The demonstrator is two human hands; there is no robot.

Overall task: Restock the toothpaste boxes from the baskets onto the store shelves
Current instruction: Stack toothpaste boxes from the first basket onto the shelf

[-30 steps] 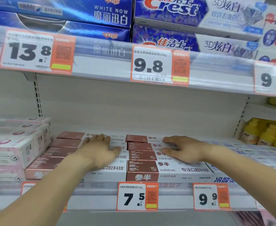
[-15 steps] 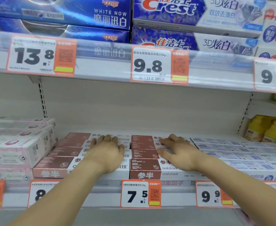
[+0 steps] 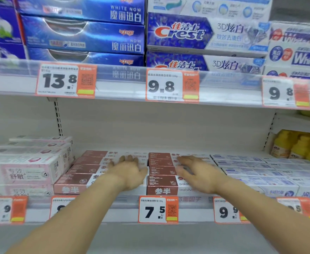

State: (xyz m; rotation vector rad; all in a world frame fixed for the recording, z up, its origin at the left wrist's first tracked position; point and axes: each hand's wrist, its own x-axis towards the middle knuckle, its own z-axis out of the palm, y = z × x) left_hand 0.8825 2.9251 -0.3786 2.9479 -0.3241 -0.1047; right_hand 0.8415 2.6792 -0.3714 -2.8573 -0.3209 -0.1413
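Just above the 7.5 price tag (image 3: 158, 209): rows of brown-and-white toothpaste boxes (image 3: 162, 185) lettered "参半" and "oralshark". Left hand (image 3: 127, 173) flat, fingers spread, atop the left rows; right hand (image 3: 199, 176) likewise, right rows. Higher up: "Crest 3D" boxes (image 3: 205, 33), tag "9.8" (image 3: 171, 86).

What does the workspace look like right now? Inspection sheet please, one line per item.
Surface: lower shelf, white, partly stocked.
Job's things: brown-and-white toothpaste boxes in two flat columns at the shelf front.
Clutter: nothing seen.
Hands: left hand flat on the left column; right hand flat on the right column; fingers straight.
Cables: nothing seen.
Surroundings: pink boxes at left, blue-white boxes at right, Crest boxes above, 7.5 price tag.
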